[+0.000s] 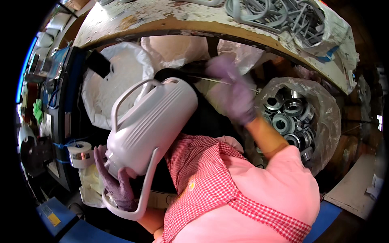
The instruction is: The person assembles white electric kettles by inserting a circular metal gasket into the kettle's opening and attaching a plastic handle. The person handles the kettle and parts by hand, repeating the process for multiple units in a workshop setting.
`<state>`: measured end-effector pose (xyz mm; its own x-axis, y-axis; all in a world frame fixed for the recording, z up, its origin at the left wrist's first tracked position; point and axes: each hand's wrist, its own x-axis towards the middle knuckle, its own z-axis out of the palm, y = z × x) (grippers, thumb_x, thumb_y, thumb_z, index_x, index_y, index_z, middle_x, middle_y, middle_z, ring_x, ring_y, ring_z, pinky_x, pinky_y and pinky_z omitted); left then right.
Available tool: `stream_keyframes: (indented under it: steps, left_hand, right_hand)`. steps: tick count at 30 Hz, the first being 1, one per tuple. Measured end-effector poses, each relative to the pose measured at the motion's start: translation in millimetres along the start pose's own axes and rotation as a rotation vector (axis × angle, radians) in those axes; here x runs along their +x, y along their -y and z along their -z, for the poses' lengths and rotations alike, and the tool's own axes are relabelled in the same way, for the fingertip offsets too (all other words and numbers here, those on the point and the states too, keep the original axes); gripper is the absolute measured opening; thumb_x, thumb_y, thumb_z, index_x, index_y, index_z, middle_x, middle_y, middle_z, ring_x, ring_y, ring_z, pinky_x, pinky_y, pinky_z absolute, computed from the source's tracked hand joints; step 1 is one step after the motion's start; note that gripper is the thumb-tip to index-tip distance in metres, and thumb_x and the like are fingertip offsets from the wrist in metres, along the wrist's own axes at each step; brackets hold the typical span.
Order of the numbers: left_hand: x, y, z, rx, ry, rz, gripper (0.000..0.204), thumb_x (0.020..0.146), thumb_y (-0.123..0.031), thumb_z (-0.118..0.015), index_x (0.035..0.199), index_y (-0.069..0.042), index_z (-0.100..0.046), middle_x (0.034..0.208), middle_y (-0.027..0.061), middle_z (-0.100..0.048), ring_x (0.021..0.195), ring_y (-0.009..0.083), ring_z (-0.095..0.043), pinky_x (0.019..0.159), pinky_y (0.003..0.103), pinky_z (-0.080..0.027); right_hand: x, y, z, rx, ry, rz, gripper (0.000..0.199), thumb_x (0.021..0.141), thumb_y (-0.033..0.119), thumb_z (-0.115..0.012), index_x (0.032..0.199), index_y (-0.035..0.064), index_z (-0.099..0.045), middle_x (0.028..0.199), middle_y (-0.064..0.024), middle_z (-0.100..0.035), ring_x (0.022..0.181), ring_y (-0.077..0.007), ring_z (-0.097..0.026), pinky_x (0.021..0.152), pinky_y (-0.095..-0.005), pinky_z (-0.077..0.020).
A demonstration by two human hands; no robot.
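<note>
The left hand (115, 184) grips the white jug (150, 125) by its base (steadying it), while the right hand (235, 91), blurred so its grip cannot be told, reaches beyond the jug toward plastic bags (239, 54).

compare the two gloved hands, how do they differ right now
The left hand is sharp in the picture and grips the base of a white plastic jug. The right hand is blurred, reaches up under the bench edge beside the bag of metal rings, and whether it holds anything cannot be told. Both wear purple gloves.
</note>
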<state>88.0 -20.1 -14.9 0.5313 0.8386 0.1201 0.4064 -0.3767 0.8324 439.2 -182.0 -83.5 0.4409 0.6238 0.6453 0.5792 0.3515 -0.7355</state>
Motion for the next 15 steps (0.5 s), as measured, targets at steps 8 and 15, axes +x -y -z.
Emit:
stream_keyframes:
  steps: [8,15]
  left_hand:
    - [-40.2,47.4,-0.1,-0.257,-0.214,0.267,0.056,0.109,-0.038,-0.04,0.149,0.001,-0.041,0.144,0.0197,-0.051,0.133,0.0288,-0.048,0.114,0.04,-0.034]
    - [-40.7,27.2,2.5,0.02,-0.347,0.201,0.056,0.107,-0.04,-0.035,0.14,0.002,-0.052,0.14,0.0175,-0.055,0.132,0.0284,-0.05,0.113,0.042,-0.036]
  right_hand:
    - [-477.8,-73.9,349.6,-1.463,0.347,-1.727,0.051,0.099,0.047,-0.054,0.13,0.0073,-0.063,0.116,-0.024,-0.069,0.108,-0.0424,-0.064,0.102,-0.049,-0.0447]
    - [-507.0,-55.2,191.0,-1.008,0.015,-1.845,0.053,0.096,0.044,-0.058,0.132,0.0067,-0.061,0.122,-0.0202,-0.066,0.112,-0.0366,-0.063,0.1,-0.0447,-0.0453]
